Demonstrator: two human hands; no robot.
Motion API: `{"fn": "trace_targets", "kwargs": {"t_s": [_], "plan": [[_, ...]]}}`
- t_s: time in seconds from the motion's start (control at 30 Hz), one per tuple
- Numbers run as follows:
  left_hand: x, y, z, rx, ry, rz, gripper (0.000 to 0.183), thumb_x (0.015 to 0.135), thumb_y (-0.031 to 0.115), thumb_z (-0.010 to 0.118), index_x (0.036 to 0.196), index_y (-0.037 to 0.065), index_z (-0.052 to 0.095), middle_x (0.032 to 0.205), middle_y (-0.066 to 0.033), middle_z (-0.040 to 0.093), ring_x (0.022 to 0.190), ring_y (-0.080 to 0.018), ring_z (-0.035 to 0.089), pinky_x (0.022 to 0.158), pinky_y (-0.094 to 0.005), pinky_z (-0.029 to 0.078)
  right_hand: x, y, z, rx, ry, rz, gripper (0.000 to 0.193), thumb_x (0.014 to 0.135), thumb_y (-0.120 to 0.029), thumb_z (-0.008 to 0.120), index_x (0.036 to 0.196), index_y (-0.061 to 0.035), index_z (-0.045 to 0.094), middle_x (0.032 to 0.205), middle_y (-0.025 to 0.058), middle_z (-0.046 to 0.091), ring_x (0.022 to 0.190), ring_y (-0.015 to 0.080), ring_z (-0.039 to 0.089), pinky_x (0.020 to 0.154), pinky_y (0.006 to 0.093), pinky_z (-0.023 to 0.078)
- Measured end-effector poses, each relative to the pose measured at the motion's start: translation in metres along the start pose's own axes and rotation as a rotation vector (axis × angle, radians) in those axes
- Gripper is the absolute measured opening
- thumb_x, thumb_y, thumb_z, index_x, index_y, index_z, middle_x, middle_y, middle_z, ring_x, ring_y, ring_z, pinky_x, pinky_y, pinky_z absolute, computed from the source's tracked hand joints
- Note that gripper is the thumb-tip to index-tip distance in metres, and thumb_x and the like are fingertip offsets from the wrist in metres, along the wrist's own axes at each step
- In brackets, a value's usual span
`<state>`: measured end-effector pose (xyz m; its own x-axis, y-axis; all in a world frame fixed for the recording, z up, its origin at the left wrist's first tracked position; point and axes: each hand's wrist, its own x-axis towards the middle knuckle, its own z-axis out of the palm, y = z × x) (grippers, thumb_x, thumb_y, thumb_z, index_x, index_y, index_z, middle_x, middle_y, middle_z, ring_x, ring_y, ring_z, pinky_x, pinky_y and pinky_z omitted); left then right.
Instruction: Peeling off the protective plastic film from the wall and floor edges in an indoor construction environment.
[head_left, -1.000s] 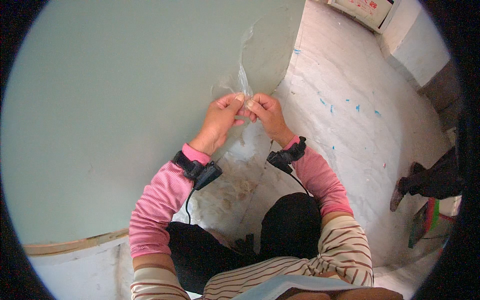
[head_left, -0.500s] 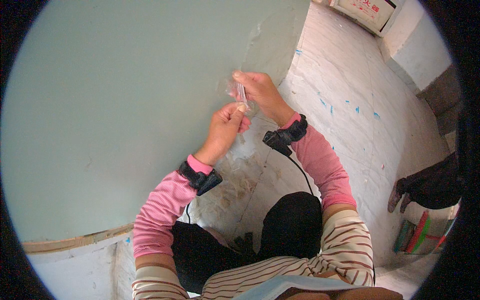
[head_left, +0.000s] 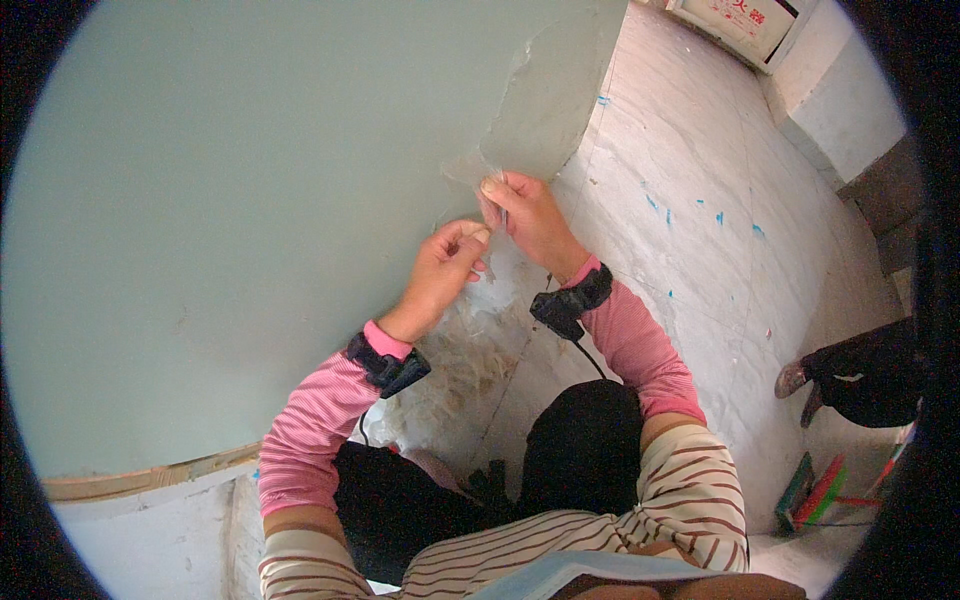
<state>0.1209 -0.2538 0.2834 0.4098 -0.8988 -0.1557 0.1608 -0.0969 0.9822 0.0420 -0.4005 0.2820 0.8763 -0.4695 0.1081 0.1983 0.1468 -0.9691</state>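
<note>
My right hand point(head_left: 536, 222) pinches a thin piece of clear plastic film point(head_left: 466, 168) between thumb and fingers, beside the right end of a large grey-green board point(head_left: 250, 230). Just below and to its left, my left hand point(head_left: 438, 278) has thumb and forefinger closed at the lower edge of the same film. The film is crumpled between the two hands, and its outline is hard to make out. A smoother translucent patch point(head_left: 560, 100) with a ragged edge covers the board's right end. Each wrist wears a black strapped device.
Pale crumpled scraps point(head_left: 445, 385) lie on the floor by my knees. The marble floor point(head_left: 680, 260) bears blue marks. Another person's dark-clothed leg point(head_left: 865, 375) is at right, near red and green items point(head_left: 822, 490). A white box point(head_left: 735, 22) stands at upper right.
My right hand has moved down and a little right, turning the film. My left hand has shifted slightly left and down. The other person's feet have moved a little.
</note>
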Motion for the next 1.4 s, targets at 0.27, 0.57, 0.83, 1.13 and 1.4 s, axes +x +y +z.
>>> {"fn": "trace_targets", "kwargs": {"t_s": [0.27, 0.57, 0.83, 1.13, 1.4], "plan": [[-0.004, 0.023, 0.001, -0.015, 0.051, -0.005, 0.028, 0.088, 0.028, 0.050, 0.108, 0.009, 0.055, 0.090, 0.0020, 0.057, 0.077, -0.0077, 0.051, 0.063, -0.0225, 0.044, -0.033, 0.028, -0.004, -0.013, 0.058, 0.059, 0.028, 0.085, -0.028, 0.053, 0.066, -0.0067, 0.055, 0.059, -0.0035, 0.050, 0.055, 0.0049, 0.043, 0.050, 0.0215, 0.033], [0.005, 0.001, -0.006, -0.035, 0.061, -0.096, 0.020, 0.089, 0.024, 0.051, 0.102, 0.010, 0.057, 0.083, 0.0024, 0.058, 0.072, -0.0074, 0.052, 0.063, -0.0226, 0.045, -0.016, 0.004, -0.016, -0.349, 0.029, 0.013, 0.023, 0.084, -0.025, 0.055, 0.082, -0.0021, 0.060, 0.072, -0.0006, 0.057, 0.064, 0.0058, 0.049, 0.054, 0.0215, 0.039], [0.002, -0.001, -0.001, -0.070, 0.076, -0.124, 0.023, 0.090, 0.023, 0.049, 0.106, 0.009, 0.056, 0.084, -0.0001, 0.057, 0.070, -0.0072, 0.051, 0.062, -0.0219, 0.043, 0.027, -0.015, 0.011, -0.571, 0.055, -0.112, 0.019, 0.083, -0.019, 0.057, 0.076, -0.0015, 0.057, 0.064, -0.0009, 0.056, 0.057, 0.0063, 0.049, 0.052, 0.0218, 0.041], [0.009, 0.020, 0.004, -0.224, 0.043, -0.081, 0.035, 0.090, 0.039, 0.044, 0.110, 0.011, 0.051, 0.096, -0.0019, 0.055, 0.081, -0.0112, 0.052, 0.068, -0.0281, 0.046, 0.022, 0.004, -0.006, -0.222, -0.035, -0.115, 0.015, 0.085, -0.015, 0.055, 0.075, -0.0037, 0.055, 0.068, -0.0014, 0.054, 0.064, 0.0055, 0.050, 0.057, 0.0208, 0.040], [0.018, 0.026, 0.012, -0.383, 0.062, -0.188, 0.031, 0.089, 0.036, 0.048, 0.109, 0.013, 0.052, 0.094, -0.0004, 0.055, 0.084, -0.0117, 0.052, 0.073, -0.0298, 0.045, -0.001, 0.021, -0.011, -0.214, 0.088, -0.147, 0.020, 0.083, -0.020, 0.057, 0.069, -0.0046, 0.054, 0.065, -0.0021, 0.054, 0.061, 0.0058, 0.049, 0.053, 0.0223, 0.039]]}}
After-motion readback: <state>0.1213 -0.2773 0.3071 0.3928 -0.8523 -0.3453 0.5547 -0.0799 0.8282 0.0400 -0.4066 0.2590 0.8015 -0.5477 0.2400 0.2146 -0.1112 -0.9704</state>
